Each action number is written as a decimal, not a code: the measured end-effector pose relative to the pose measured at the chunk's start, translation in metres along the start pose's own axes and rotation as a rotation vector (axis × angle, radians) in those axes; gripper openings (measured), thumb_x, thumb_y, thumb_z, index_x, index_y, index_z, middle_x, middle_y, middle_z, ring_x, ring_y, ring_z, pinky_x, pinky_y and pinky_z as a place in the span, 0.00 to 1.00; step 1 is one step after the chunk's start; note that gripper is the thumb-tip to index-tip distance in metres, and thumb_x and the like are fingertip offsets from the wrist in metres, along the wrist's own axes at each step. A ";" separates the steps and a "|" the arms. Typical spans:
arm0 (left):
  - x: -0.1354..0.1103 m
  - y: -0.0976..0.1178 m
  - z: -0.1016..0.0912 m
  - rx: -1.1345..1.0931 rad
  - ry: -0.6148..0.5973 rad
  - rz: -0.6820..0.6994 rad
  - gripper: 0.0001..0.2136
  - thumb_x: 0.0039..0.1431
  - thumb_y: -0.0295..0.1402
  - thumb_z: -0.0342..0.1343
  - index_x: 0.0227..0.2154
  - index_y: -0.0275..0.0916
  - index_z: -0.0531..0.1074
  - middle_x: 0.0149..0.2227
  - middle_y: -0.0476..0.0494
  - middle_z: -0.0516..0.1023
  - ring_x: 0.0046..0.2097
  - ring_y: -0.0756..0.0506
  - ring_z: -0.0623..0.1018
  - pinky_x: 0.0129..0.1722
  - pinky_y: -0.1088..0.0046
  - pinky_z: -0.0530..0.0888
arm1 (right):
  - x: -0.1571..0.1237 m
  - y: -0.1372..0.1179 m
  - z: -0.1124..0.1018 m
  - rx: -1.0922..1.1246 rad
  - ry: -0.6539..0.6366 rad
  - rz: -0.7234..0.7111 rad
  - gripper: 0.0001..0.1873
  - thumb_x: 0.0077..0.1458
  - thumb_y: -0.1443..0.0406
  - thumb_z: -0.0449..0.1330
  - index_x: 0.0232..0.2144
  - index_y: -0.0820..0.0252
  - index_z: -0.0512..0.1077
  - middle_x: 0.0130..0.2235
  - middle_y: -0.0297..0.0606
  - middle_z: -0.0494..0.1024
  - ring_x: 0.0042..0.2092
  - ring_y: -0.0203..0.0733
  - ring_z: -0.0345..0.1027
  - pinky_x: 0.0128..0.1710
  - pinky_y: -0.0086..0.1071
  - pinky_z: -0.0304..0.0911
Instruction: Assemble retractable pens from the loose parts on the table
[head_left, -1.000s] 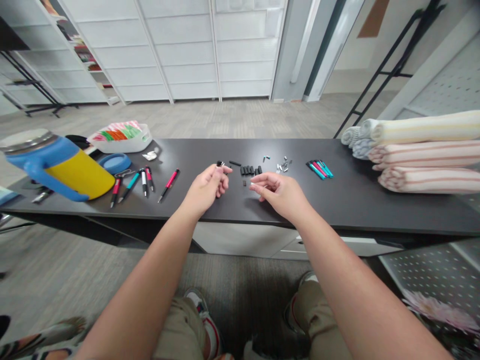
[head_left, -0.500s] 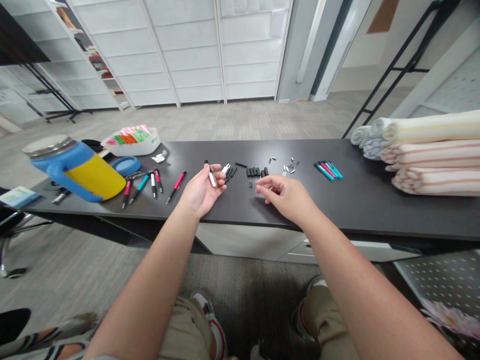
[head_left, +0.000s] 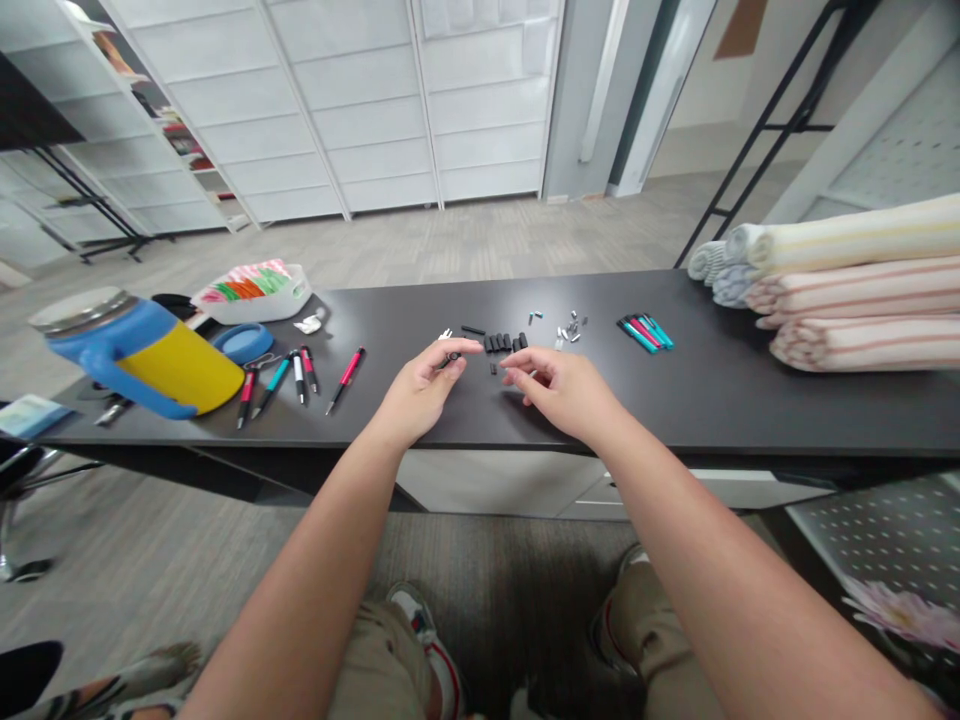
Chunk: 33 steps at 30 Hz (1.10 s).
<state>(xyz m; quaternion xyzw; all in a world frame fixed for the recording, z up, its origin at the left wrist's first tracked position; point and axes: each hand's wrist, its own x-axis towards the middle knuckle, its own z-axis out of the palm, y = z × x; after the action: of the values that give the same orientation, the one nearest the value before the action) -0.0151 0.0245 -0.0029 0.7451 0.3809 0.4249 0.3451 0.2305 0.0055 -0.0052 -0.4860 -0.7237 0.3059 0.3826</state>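
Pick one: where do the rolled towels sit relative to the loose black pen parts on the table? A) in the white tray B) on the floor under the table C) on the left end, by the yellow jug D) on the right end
D: the rolled towels are stacked at the table's right end, well right of the black pen parts.

left hand (head_left: 420, 390): turned palm-down from its open, palm-up pose, fingertips now pinching a small black pen part (head_left: 452, 357).
white pen barrel: no longer visible in the left palm.
right hand (head_left: 562, 388): fingers drawn closer toward the left.
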 end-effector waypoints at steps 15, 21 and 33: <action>0.001 0.007 -0.001 0.054 -0.035 0.061 0.15 0.74 0.41 0.53 0.54 0.43 0.79 0.67 0.38 0.73 0.70 0.39 0.69 0.68 0.54 0.68 | 0.002 0.004 0.001 -0.008 0.013 -0.019 0.07 0.65 0.61 0.60 0.45 0.53 0.73 0.39 0.35 0.87 0.32 0.39 0.78 0.36 0.33 0.68; 0.001 0.007 0.000 0.058 -0.036 0.044 0.15 0.73 0.40 0.53 0.54 0.43 0.79 0.67 0.38 0.73 0.71 0.39 0.68 0.67 0.54 0.68 | 0.002 0.007 0.003 -0.037 0.024 -0.026 0.07 0.65 0.60 0.61 0.44 0.53 0.73 0.40 0.35 0.86 0.31 0.39 0.77 0.36 0.34 0.68; 0.003 0.009 0.006 0.223 -0.088 -0.043 0.15 0.73 0.37 0.51 0.55 0.46 0.79 0.54 0.45 0.83 0.54 0.43 0.80 0.59 0.61 0.74 | 0.005 0.002 -0.002 -0.107 0.118 -0.076 0.07 0.60 0.59 0.66 0.38 0.54 0.81 0.34 0.35 0.81 0.32 0.40 0.70 0.37 0.34 0.66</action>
<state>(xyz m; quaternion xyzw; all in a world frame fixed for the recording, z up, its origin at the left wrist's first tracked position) -0.0058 0.0215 0.0032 0.7884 0.4265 0.3393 0.2854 0.2323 0.0111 -0.0047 -0.4949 -0.7333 0.2229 0.4094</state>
